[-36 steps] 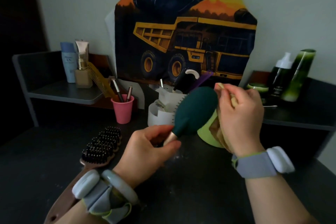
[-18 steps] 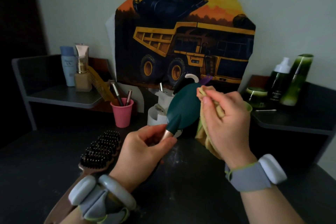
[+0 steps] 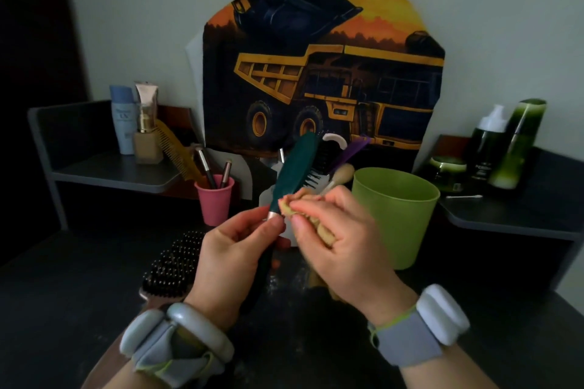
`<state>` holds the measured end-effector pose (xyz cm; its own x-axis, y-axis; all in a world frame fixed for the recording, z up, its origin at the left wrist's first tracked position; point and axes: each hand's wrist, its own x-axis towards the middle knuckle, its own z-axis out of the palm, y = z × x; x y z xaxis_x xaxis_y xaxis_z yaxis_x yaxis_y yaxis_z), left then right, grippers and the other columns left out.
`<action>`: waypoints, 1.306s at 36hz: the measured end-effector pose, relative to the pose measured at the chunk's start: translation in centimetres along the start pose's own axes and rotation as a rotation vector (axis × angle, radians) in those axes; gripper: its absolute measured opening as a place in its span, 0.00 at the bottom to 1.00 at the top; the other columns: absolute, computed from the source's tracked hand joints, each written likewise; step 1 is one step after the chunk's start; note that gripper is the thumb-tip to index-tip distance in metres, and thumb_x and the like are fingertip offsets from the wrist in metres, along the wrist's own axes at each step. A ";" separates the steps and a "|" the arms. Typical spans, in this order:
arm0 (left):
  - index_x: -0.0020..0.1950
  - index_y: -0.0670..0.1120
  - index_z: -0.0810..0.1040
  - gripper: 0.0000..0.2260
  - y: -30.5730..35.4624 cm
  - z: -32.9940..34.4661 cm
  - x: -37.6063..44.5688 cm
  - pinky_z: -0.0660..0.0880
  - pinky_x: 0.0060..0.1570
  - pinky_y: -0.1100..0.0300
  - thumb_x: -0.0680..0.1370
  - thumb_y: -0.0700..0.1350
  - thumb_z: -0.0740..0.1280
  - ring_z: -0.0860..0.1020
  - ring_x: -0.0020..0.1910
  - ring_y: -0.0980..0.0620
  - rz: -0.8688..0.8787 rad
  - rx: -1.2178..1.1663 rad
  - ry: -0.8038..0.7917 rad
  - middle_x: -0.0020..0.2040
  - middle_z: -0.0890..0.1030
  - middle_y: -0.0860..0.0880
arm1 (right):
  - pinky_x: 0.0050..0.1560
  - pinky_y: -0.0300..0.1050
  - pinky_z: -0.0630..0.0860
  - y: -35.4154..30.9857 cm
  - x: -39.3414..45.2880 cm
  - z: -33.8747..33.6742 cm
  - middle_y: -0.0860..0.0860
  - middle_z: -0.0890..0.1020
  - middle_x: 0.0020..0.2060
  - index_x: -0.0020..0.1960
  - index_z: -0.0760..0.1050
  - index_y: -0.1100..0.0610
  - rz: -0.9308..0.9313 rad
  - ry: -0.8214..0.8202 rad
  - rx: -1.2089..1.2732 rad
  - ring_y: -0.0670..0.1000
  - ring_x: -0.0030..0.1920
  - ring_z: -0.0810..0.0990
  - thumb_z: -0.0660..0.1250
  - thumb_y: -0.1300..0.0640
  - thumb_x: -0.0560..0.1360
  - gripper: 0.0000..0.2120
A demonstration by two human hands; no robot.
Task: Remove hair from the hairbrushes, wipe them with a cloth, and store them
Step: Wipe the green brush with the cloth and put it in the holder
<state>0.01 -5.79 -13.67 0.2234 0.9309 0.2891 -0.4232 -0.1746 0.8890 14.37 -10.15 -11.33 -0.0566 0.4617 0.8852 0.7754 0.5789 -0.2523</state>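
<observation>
- Left hand (image 3: 234, 249) grips the smooth, dark-green oval hairbrush (image 3: 292, 167) by its handle, above the worktop (image 3: 63, 309);
- Right hand (image 3: 335, 230) pinches a crumpled beige cloth (image 3: 322, 229) against the brush neck;
- Bristled wooden brush (image 3: 175, 265) lies on the worktop, left.

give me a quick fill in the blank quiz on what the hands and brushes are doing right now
1. The left hand grips the dark green hairbrush by its ____.
2. The right hand rubs a yellowish ____ against that brush near the neck.
3. The cup behind the right hand is ____ in colour.
4. The black-bristled brush lies on the table on the person's ____ side.

Missing words: handle; cloth; green; left
</observation>
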 end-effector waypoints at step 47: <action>0.54 0.55 0.78 0.18 0.2 -0.4 -0.7 0.72 0.28 0.69 0.66 0.55 0.70 0.78 0.28 0.59 0.045 0.567 -0.291 0.31 0.82 0.53 | 0.40 0.38 0.79 3.8 2.2 -6.2 0.45 0.86 0.39 0.45 0.84 0.47 0.709 0.378 0.282 0.44 0.42 0.84 0.71 0.53 0.73 0.03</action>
<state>-0.60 -6.37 -13.87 0.4797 0.8072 0.3440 0.0744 -0.4281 0.9007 21.09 -11.03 -7.92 0.6363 0.5515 0.5393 0.3597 0.4064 -0.8399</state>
